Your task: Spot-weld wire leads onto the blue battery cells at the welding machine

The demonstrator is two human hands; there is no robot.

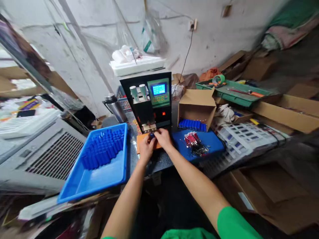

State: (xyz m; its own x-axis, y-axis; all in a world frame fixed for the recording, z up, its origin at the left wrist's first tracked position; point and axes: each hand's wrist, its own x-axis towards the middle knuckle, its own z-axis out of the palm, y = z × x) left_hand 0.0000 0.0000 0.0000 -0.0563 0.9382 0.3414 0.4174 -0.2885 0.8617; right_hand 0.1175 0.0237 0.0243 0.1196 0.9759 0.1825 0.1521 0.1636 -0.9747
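Both my hands meet at the foot of a black spot-welding machine (149,99) with a small lit screen. My left hand (147,147) and my right hand (163,137) are closed in a pinch around a small blue cell (152,135) held under the machine's welding head, above an orange pad (141,143). A blue tray (99,172) of upright blue cells stands to the left. A bundle of red wires (194,143) lies on a blue mat (211,141) to the right.
An open cardboard box (196,106) with blue cells lies on its side behind the mat. A steel kettle (116,108) stands left of the machine. A green tray (231,94) of tools, cartons and white trays crowd the right; a grey vented unit (50,156) sits left.
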